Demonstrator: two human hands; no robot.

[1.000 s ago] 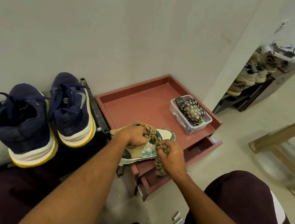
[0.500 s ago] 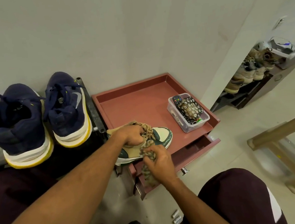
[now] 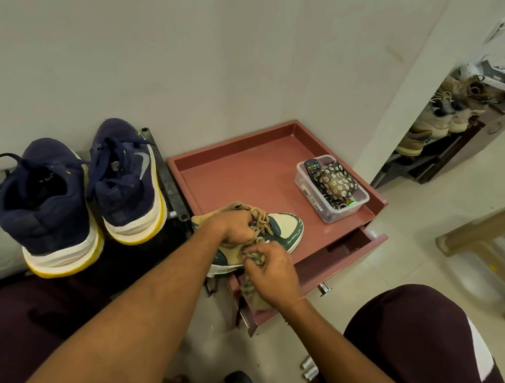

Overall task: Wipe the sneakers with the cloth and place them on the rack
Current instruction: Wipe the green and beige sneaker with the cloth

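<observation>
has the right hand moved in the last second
Yes. The right hand, gripping the cloth, slid left along the sneaker, away from the clear box.

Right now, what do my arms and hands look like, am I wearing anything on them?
The left forearm and right forearm are bare, no sleeves. The left hand and right hand wear no gloves; no watch or ring shows.

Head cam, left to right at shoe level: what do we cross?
Far-left navy sneaker → second navy sneaker → tan-and-green sneaker → clear plastic box → shoe rack.
</observation>
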